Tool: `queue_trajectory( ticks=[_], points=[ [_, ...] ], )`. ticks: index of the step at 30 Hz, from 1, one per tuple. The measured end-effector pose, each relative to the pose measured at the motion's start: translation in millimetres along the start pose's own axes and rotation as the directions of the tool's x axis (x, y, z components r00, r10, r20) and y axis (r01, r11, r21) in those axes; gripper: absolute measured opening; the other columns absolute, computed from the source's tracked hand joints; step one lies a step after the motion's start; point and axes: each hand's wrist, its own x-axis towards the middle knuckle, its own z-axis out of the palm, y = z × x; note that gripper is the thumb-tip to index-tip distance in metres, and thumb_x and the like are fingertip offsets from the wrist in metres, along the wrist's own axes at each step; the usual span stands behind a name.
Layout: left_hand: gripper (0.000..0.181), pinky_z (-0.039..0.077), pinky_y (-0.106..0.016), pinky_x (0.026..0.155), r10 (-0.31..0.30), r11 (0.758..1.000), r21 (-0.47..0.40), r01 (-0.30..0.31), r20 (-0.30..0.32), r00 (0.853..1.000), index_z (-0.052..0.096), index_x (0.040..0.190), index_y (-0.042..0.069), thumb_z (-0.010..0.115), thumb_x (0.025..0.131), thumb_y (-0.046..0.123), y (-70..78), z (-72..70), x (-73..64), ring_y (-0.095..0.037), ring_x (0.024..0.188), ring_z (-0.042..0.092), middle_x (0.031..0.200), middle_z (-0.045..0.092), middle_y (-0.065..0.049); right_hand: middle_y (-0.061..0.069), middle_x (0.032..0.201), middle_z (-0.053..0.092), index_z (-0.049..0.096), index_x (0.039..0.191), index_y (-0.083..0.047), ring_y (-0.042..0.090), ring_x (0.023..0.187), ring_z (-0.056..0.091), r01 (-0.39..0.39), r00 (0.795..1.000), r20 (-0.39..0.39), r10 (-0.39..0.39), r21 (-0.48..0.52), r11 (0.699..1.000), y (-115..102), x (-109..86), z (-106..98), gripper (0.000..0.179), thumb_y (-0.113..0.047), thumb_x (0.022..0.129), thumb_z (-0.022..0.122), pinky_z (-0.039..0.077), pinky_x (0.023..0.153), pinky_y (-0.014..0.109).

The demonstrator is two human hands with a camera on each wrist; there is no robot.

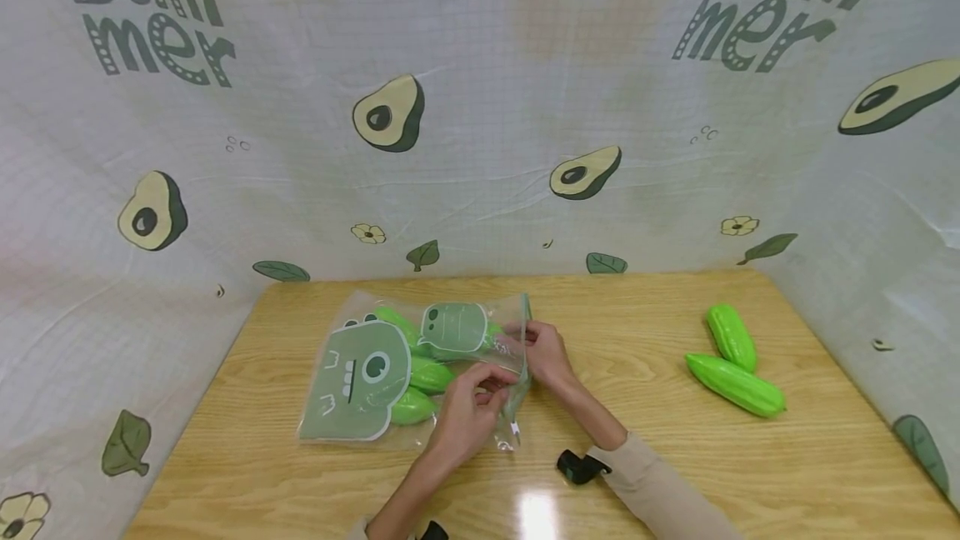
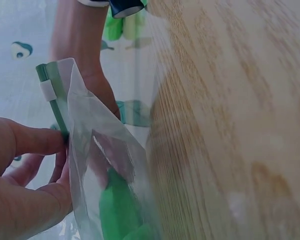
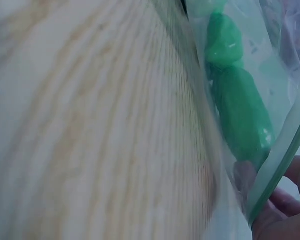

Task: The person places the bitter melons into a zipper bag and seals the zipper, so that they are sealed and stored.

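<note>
A clear zip bag (image 1: pixel 420 432) with green monster prints lies flat on the table, its zip edge facing right. Several bright green cucumber-shaped vegetables (image 1: pixel 429 375) show through the plastic. Between thumb and fingers, my left hand (image 1: pixel 468 415) pinches the bag's lower wall by the zip edge; a white slider (image 2: pixel 48 90) sits near that corner. My right hand (image 1: pixel 551 354) is at the bag mouth, its fingertips seen through the plastic. They hold the near end of a green cucumber-shaped vegetable (image 3: pixel 242 115) inside the bag. The print hides part of the contents.
Two more green cucumber-shaped vegetables (image 1: pixel 735 386) lie touching on the right side of the wooden table (image 1: pixel 637 315). A cloth backdrop (image 1: pixel 480 215) with avocado prints stands behind and at both sides. Dark wrist devices (image 1: pixel 577 467) sit at the sleeves.
</note>
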Motion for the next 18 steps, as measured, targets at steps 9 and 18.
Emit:
queue_trajectory(
  ticks=[9, 18],
  points=[
    [0.02, 0.058, -0.025, 0.08, -0.005, 1.0, -0.019, 0.005, -0.014, 1.0, 0.073, 0.106, 0.004, 0.065, 0.093, -0.009, 1.0, 3.1, 0.3, -0.018, 0.093, 0.065, 0.101, 0.069, -0.006, 0.021, 0.108, 0.074, 0.072, 0.112, 0.005, 0.035, 0.104, 0.072, 0.034, 0.998, 0.052, -0.032, -0.035, 0.999, -3, -5.0, -14, 0.025, -0.01, 0.093, 0.076, 0.059, 0.09, 0.039],
    [0.022, 0.059, -0.027, 0.08, 0.001, 0.999, -0.049, -0.002, -0.029, 1.0, 0.072, 0.107, 0.002, 0.066, 0.09, -0.011, 0.6, 4.3, -0.4, -0.023, 0.094, 0.066, 0.104, 0.071, -0.009, 0.021, 0.11, 0.072, 0.069, 0.112, 0.007, 0.036, 0.105, 0.07, 0.112, 0.989, 0.103, -0.108, -0.04, 0.993, -3, -8.6, -26, 0.021, -0.005, 0.095, 0.072, 0.059, 0.09, 0.038]
  ],
)
